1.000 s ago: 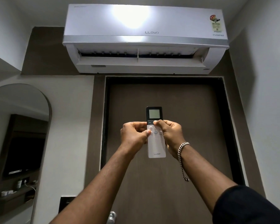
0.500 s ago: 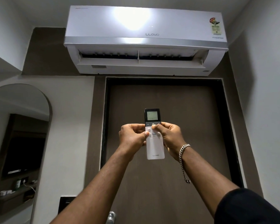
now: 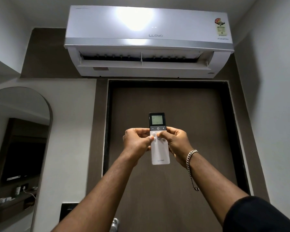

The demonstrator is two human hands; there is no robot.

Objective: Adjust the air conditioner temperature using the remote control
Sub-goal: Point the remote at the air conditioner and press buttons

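Holding a remote control [image 3: 159, 148] upright with both arms stretched forward, a person faces a brown door [image 3: 182, 106] with an air conditioner [image 3: 147, 41] fixed to the wall above it. The remote sits in mid-air in front of the door, well below the air conditioner, with its dark top end pointing up. Its small grey screen is lit, though the figures on it are too small to read. Under the screen runs a dark strip with a minus sign, a power sign and a plus sign, and the white lower half carries the word LLOYD.

The left hand [image 3: 136, 142] grips the remote's left edge, its fingers curled in around the side and its thumb lying on the white buttons near the left. The right hand [image 3: 177, 141] grips the right edge the same way, fingers wrapped behind, with its thumb pressed on the buttons near the middle, just under the dark strip. Both hands touch the remote and nearly meet across its face. A silver chain bracelet [image 3: 191, 158] hangs on the right wrist, with a loose end dangling down, and a dark sleeve [image 3: 258, 215] covers the right upper arm.

The air conditioner is white with a grey band, its lower flap open, and a bright patch of light glares on its front. An arched mirror [image 3: 18, 148] is on the wall to the left.
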